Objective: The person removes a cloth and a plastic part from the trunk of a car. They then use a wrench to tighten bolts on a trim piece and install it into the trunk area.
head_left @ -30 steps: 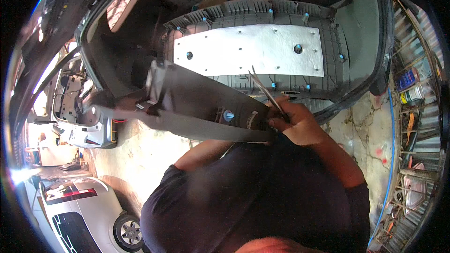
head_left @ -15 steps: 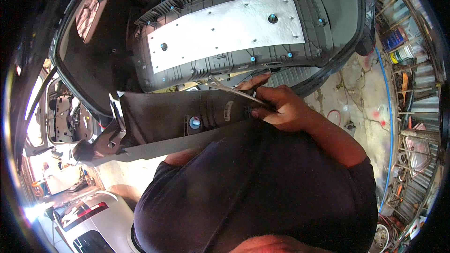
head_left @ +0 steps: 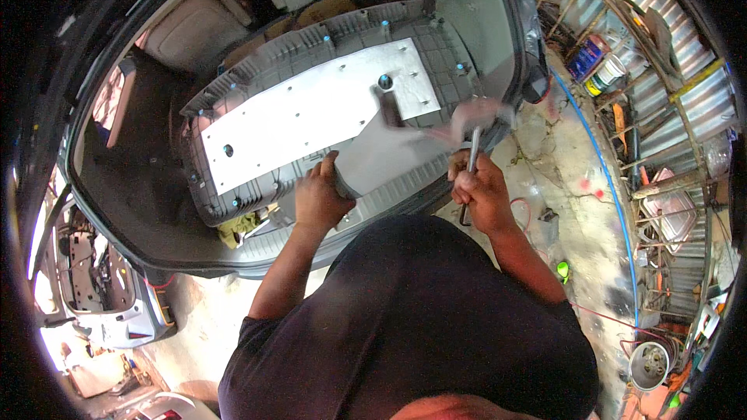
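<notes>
My left hand (head_left: 319,201) grips the near-left end of a grey plastic trim panel (head_left: 389,157), fingers on its upper side and thumb below. The panel slants up to the right over the cargo area, its far end smeared by motion. Out to the right, my right hand (head_left: 480,193) is closed around a slim metal hand tool (head_left: 474,148), held upright near the bumper; its exact kind is unclear. Behind the trim panel lies a large dark ribbed plastic panel (head_left: 299,163), underside up, with blue clips and a white sheet (head_left: 272,113) across it.
The open car trunk has a ridged sill (head_left: 389,201) along its near edge and seats (head_left: 198,31) beyond. On the right, a blue hose (head_left: 615,202) crosses the concrete floor beside metal racks with cans (head_left: 605,75). A bucket (head_left: 648,364) stands low at right.
The trim panel has swung from in front of my body at left to over the trunk. My left hand has come into view on it; my right hand has drawn away with the tool.
</notes>
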### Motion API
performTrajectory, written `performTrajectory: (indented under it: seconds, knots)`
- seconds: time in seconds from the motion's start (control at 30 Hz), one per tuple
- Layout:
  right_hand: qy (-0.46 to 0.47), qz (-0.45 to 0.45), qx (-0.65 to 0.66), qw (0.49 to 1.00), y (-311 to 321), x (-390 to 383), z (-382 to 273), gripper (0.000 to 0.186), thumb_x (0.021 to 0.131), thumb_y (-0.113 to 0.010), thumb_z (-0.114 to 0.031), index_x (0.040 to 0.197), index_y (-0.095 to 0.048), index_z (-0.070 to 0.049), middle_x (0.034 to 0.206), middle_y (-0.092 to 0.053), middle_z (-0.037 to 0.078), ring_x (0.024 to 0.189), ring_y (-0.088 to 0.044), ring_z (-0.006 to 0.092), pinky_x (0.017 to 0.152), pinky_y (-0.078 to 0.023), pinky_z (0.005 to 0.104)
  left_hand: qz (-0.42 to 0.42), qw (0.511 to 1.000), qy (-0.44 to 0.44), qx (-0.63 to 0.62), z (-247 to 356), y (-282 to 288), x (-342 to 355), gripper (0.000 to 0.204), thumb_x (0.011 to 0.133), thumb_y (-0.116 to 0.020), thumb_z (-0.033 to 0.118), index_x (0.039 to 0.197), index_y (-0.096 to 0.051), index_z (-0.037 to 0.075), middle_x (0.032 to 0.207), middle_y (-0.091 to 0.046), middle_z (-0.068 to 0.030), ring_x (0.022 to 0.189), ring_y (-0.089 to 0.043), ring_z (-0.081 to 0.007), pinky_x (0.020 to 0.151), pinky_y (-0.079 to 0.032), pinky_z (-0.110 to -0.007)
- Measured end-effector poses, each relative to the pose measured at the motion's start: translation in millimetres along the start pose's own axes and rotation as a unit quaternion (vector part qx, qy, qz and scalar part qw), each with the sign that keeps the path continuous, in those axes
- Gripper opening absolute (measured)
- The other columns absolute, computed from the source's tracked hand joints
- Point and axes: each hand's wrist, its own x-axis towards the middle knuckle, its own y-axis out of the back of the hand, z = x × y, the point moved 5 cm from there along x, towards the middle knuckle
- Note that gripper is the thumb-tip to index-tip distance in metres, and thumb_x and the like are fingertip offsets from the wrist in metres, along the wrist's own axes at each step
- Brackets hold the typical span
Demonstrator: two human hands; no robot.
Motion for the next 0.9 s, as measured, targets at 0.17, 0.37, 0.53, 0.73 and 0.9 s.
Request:
performTrajectory:
  seconds: [0.17, 0.37, 0.53, 0.73, 0.9]
  knots:
    - [0.081, 0.087, 0.083, 0.989, 44, -9, -20, 0.046, 0.096, -0.07, -0.018, 0.137, -0.054, -0.007, 0.108, -0.06, 0.006, 0.062, -0.042, 0.0038, 0.057, -0.039, 0.0219, -0.02, 0.992, -0.002, 0.127, 8, 5, 24, 0.087, 0.07, -0.084, 0.024, 0.146, -0.045, 0.009, 0.114, -0.07, -0.0164, 0.108, -0.07, -0.035, 0.094, -0.053, -0.052]
    - [0.206, 0.201, -0.041, 0.957, 65, -12, -85, 0.066, 0.092, -0.073, -0.01, 0.152, -0.045, -0.009, 0.109, -0.062, 0.007, 0.062, -0.043, 0.0021, 0.051, -0.034, 0.0182, -0.093, 0.976, -0.054, 0.189, 39, 26, 60, 0.087, 0.069, -0.081, 0.022, 0.146, -0.044, 0.007, 0.11, -0.072, -0.0166, 0.104, -0.072, -0.0351, 0.092, -0.055, -0.049]
    - [0.266, 0.253, -0.166, 0.915, 82, -5, -150, 0.073, 0.09, -0.075, -0.008, 0.155, -0.041, -0.009, 0.099, -0.064, 0.005, 0.059, -0.042, 0.0024, 0.048, -0.031, 0.0189, -0.044, 0.96, -0.14, 0.24, 82, 52, 97, 0.09, 0.072, -0.077, 0.024, 0.151, -0.039, 0.006, 0.11, -0.071, -0.0178, 0.101, -0.071, -0.0339, 0.093, -0.052, -0.05]
    - [0.372, 0.3, -0.223, 0.85, 113, -8, -248, 0.036, 0.092, -0.077, -0.013, 0.125, -0.065, -0.011, 0.086, -0.06, -0.006, 0.059, -0.041, 0.0014, 0.05, -0.03, 0.0204, 0.132, 0.939, -0.226, 0.221, 177, 99, 148, 0.083, 0.09, -0.065, 0.019, 0.162, -0.026, 0.007, 0.122, -0.067, -0.0178, 0.117, -0.065, -0.0322, 0.099, -0.045, -0.052]
    - [0.469, 0.313, -0.179, 0.806, 142, -37, -333, 0.03, 0.096, -0.074, -0.012, 0.124, -0.062, -0.007, 0.074, -0.054, -0.006, 0.052, -0.033, 0.0016, 0.046, -0.025, 0.0216, 0.366, 0.854, -0.321, 0.183, 285, 141, 193, 0.072, 0.095, -0.052, 0.012, 0.161, -0.025, 0.002, 0.141, -0.056, -0.0215, 0.13, -0.056, -0.0375, 0.116, -0.034, -0.058]
